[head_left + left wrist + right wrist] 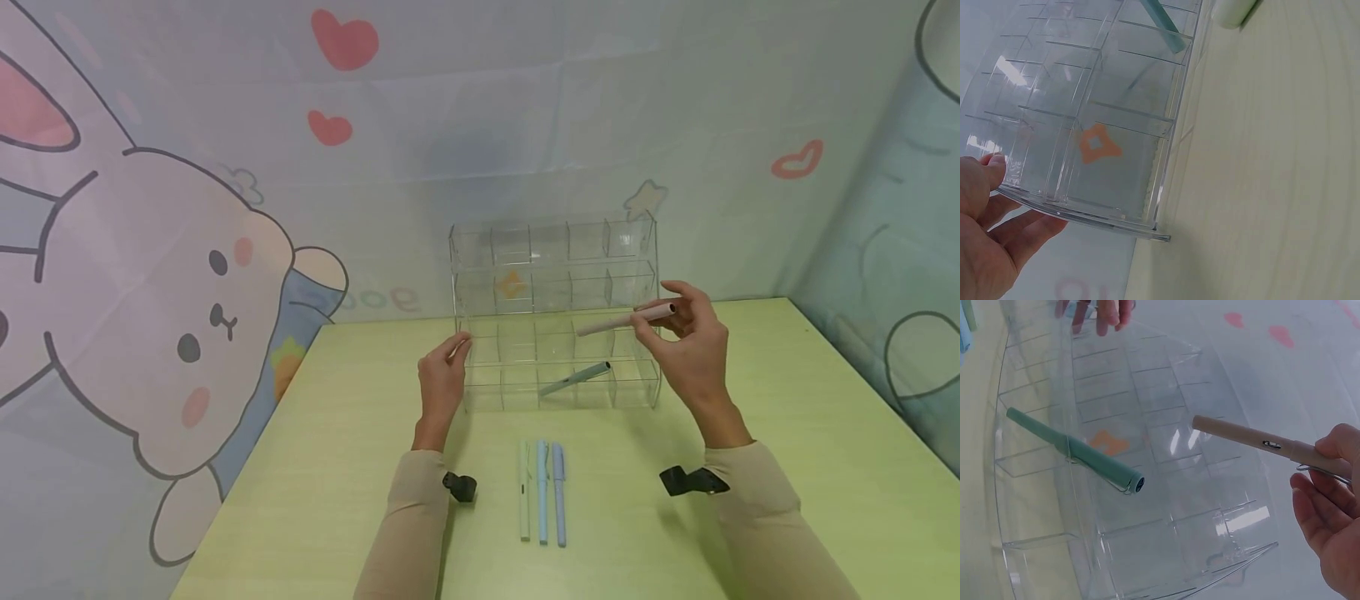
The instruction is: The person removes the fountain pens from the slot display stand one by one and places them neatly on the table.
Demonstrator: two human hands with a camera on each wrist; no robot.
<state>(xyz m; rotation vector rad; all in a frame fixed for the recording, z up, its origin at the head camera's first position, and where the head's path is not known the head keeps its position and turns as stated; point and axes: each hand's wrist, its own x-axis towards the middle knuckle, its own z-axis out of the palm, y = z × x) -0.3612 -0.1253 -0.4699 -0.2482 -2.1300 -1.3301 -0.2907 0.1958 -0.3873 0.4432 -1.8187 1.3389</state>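
A clear tiered organizer (555,342) with rows of small compartments stands on the table near the wall. My left hand (442,379) grips its left side edge, thumb on one face and fingers on the other, as the left wrist view shows. In my right hand (690,342) a pale pinkish-beige pen (1244,434) is pinched near its clip end, its other end pointing left over the organizer's right part. A green pen (1094,456) leans slantwise in the lowest row, clip end up and to the right.
Side by side on the table in front of the organizer lie a light green pen (524,492), a light blue pen (543,492) and a lavender pen (559,496). Behind the table (337,500) hangs a printed cloth (480,100).
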